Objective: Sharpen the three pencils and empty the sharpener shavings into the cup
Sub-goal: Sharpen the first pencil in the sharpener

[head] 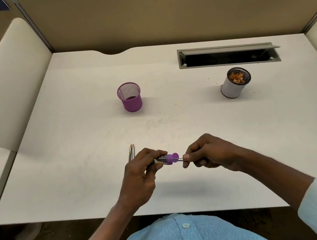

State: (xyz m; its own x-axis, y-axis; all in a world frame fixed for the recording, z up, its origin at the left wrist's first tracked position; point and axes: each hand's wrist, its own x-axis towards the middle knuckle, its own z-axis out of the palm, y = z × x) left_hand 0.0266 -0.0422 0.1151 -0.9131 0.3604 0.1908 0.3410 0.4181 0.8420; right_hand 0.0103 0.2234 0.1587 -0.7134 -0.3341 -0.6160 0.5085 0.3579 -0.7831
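Observation:
My left hand grips a pencil sharpener with a purple cap and a clear shavings case, held sideways above the desk. My right hand pinches a pencil whose tip is inside the sharpener's cap; most of that pencil is hidden in my fingers. Two more pencils lie side by side on the desk just behind my left hand, tips pointing away. A white cup with a black mesh rim stands at the far right, holding orange-brown shavings.
A purple mesh cup stands at the middle back of the white desk. An open grey cable tray is set into the desk behind the white cup. Tan partition walls enclose the desk. Small specks of shavings lie scattered near the white cup.

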